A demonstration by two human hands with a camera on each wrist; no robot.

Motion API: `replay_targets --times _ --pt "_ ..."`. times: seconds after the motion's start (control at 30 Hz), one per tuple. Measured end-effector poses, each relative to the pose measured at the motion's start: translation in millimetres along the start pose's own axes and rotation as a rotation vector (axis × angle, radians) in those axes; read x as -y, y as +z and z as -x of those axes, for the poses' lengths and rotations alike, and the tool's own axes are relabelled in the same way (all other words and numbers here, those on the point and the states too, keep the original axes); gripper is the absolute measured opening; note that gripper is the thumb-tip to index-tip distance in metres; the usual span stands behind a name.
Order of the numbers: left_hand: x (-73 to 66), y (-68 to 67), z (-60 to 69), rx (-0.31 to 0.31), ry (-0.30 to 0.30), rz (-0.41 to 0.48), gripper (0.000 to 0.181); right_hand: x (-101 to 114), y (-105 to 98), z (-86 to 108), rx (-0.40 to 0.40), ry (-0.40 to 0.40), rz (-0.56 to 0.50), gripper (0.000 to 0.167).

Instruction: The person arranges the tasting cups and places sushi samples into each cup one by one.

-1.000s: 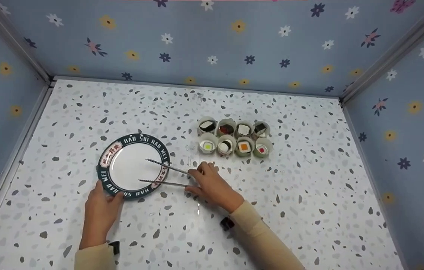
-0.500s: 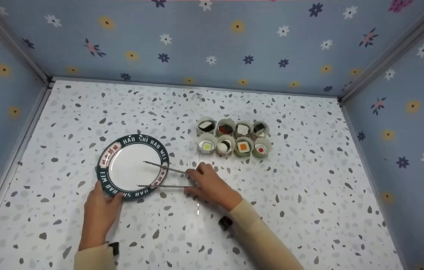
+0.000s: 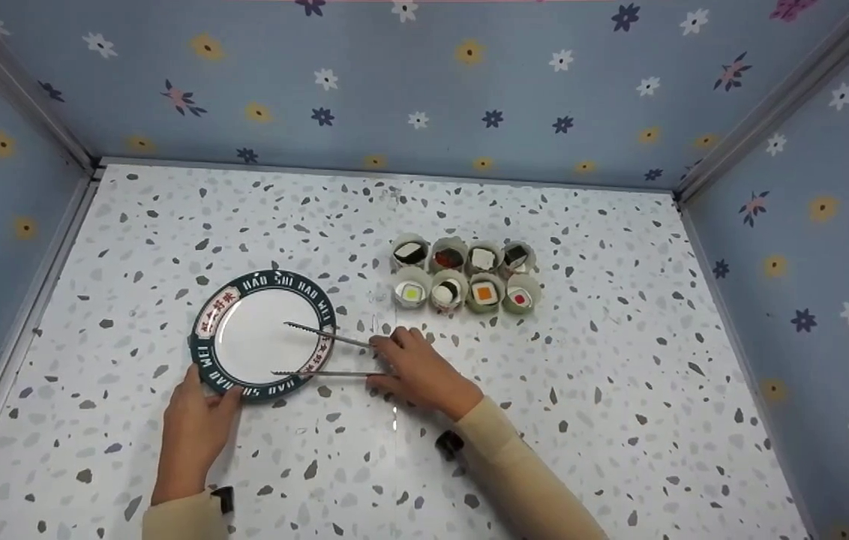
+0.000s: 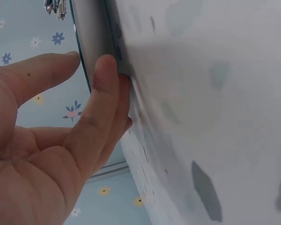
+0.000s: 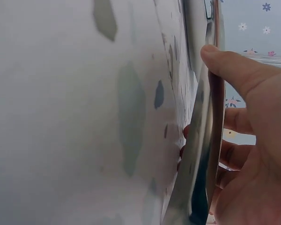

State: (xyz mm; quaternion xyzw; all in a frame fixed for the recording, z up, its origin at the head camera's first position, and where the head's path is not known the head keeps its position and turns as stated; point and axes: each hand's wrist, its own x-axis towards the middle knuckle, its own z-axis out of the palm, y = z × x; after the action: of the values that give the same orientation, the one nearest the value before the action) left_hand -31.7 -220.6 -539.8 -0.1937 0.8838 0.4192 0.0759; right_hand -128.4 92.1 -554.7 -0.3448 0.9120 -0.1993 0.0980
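A round plate (image 3: 256, 337) with a white middle and a dark green lettered rim is on the speckled table. At its lower left edge, my left hand (image 3: 192, 435) holds the rim; the left wrist view shows the thumb at the rim's edge and fingers under it. My right hand (image 3: 424, 375) grips metal tongs (image 3: 346, 340) between thumb and fingers. Their two serrated arms stand apart over the plate's white middle, with nothing between the tips. Close up in the right wrist view, the thumb presses the shiny tongs (image 5: 203, 112) while the other fingers lie on the far side.
Several small pale cups stand in two rows right of the plate. They hold sushi-like pieces, including one with an orange centre (image 3: 483, 293), one with a yellow-green centre (image 3: 412, 295) and a black-and-white one (image 3: 409, 253). Flower-patterned walls (image 3: 394, 82) border the table (image 3: 619, 337).
The tongs' arms have spread slightly wider, the lower tip dropping toward the plate's near side. The whole view has shifted a little. Both hands keep their places at the plate and the tongs.
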Motion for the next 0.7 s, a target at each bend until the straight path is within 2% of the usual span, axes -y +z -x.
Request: replay_targets --times 0.2,0.3,0.43,0.53,0.6,0.7 --pt "-9.1 -4.9 3.8 0.014 -0.061 -0.047 0.083 -1 -5 6.8 -0.017 0.029 -0.004 0.065" --pt "-20.1 -6.6 11.2 -0.034 -0.038 -0.083 0.082 -2 -12 15.8 -0.041 0.045 0.030 0.065" --pt "-41.9 -4.6 24.6 -0.152 0.077 -0.110 0.078 -6 -27 29.9 -0.120 0.023 0.100 0.061" --pt "-60.4 0.2 32.8 -0.197 0.177 -0.120 0.078 -11 -40 41.0 -0.210 -0.005 0.124 0.059" --pt "-71.6 5.4 35.8 -0.193 0.241 -0.118 0.079 -15 -48 48.7 -0.271 -0.021 0.129 0.060" --pt "-86.1 16.0 36.2 -0.138 0.333 -0.089 0.078 -19 -60 60.3 -0.352 -0.035 0.140 0.061"
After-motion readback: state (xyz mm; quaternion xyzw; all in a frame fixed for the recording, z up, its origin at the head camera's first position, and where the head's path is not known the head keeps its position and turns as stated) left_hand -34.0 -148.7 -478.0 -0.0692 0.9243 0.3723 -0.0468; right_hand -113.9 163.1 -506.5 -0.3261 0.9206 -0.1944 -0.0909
